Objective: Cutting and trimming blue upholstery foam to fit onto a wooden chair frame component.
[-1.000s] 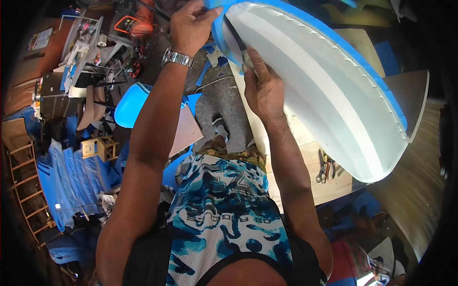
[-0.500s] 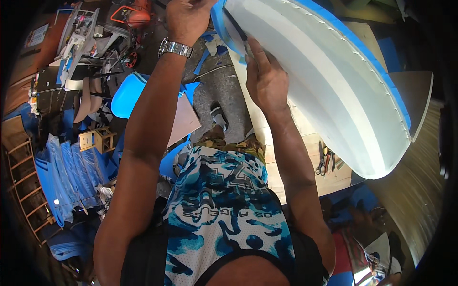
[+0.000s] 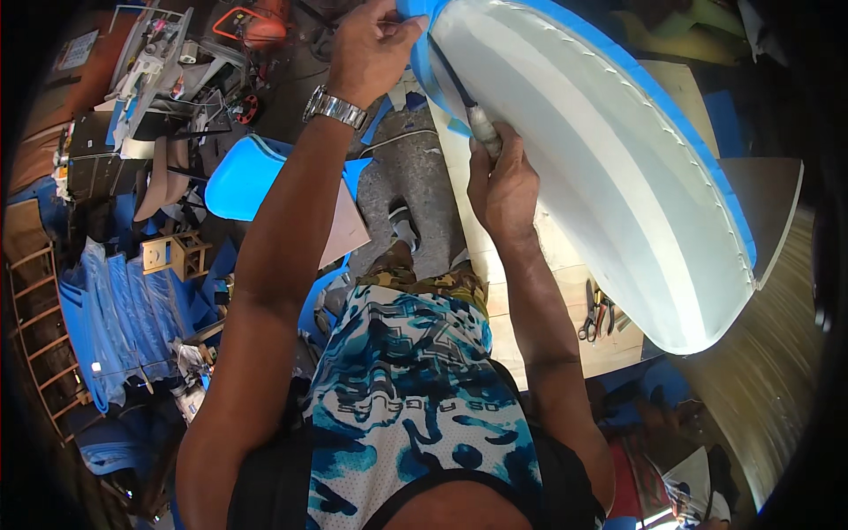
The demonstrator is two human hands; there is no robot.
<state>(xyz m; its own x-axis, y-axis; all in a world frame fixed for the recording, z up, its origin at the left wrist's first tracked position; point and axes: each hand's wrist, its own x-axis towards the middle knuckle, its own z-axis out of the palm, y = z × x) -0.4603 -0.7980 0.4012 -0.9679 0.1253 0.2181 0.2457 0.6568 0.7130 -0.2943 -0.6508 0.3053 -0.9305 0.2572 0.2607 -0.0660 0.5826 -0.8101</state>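
Observation:
A large white curved shell fills the upper right, with blue covering folded over its far edge and a row of small marks like staples along it. At the shell's upper left end, my left hand, a watch on its wrist, pinches the blue covering between thumb and fingers. My right hand is closed round the pale, wrapped handle of a tool with a long dark curved shaft. That shaft runs up along the shell's inner side towards the blue edge; its tip is hard to make out.
The shell rests over a pale wooden tabletop, where scissors and pliers-like tools lie. To the left are a blue seat-shaped piece, a small wooden stool-like frame and plastic-wrapped blue pieces. An orange machine stands farther off.
My right hand has moved down a little, and the tool's pale handle now shows above it. My left hand has shifted right and down along the blue edge.

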